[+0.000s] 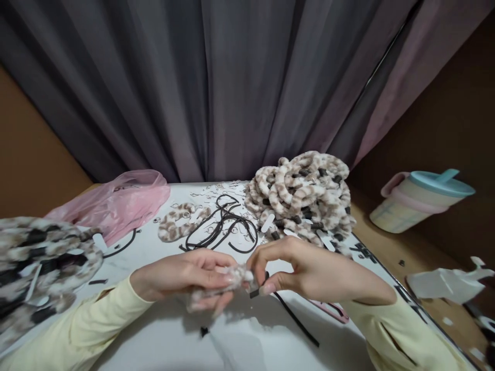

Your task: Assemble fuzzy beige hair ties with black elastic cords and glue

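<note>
In the middle of the head view, my left hand (189,275) is closed on a fluffy white-and-brown plush strip (240,273), partly blurred and hidden by the fingers. My right hand (297,265) pinches a short black cord piece (254,294) right beside the strip's end. Whether cord and strip touch I cannot tell. A longer black cord (297,320) lies on the white table (154,335) below the right hand. Partly under the right wrist is a pink-handled tool (332,312), its kind hidden. Just beyond the hands, a loose bundle of black cord (222,226) lies on the table.
A heap of plush loops (305,193) stands at the back right, with more plush loops (42,273) at left. Behind are a pink plastic bag (127,198), one plush loop (176,226) and scattered metal rings (209,193). A lidded cup (421,201) and white bottle (444,283) stand at right.
</note>
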`<state>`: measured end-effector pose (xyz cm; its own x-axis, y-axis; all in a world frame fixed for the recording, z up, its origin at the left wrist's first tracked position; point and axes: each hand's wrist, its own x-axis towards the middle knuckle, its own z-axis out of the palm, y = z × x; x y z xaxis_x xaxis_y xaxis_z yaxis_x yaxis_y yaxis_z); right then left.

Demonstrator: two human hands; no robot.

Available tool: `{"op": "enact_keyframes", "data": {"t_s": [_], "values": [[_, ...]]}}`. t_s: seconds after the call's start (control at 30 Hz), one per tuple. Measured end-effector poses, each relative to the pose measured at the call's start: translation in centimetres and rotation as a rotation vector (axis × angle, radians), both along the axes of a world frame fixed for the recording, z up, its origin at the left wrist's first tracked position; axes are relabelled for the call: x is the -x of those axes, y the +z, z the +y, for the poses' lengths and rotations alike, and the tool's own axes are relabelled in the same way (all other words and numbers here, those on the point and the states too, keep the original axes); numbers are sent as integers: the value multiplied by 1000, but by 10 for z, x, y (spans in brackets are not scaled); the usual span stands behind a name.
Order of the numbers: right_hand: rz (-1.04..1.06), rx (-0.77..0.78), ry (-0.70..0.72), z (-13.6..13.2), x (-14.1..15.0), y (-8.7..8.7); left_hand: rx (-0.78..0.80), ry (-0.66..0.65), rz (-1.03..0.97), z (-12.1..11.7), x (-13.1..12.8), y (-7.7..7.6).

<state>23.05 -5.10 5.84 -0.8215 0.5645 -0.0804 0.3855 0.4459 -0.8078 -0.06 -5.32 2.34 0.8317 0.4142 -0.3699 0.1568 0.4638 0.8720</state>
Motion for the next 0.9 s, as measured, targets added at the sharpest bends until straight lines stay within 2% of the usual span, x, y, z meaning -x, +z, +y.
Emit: {"op": "enact_keyframes", "data": {"t_s": [0.1, 0.3, 0.43, 0.57, 0.67, 0.9], "values": [[-59, 3, -33, -2, 5, -5, -64, 32, 64, -4, -8, 1], [-80, -41, -70, -7, 12, -12, -224, 203, 223, -11, -22, -6], [-84, -93, -133, -7, 11, -14, -169, 281, 165, -8, -20, -11], [-112, -317, -196, -6, 11, -18, -83, 325, 139, -5, -18, -12], [-72, -427, -175, -5, 12, -22, -74, 365, 168, -5, -19, -11], [27, -496, -130, -3, 14, -25, -104, 419, 178, -8, -20, -11]]}}
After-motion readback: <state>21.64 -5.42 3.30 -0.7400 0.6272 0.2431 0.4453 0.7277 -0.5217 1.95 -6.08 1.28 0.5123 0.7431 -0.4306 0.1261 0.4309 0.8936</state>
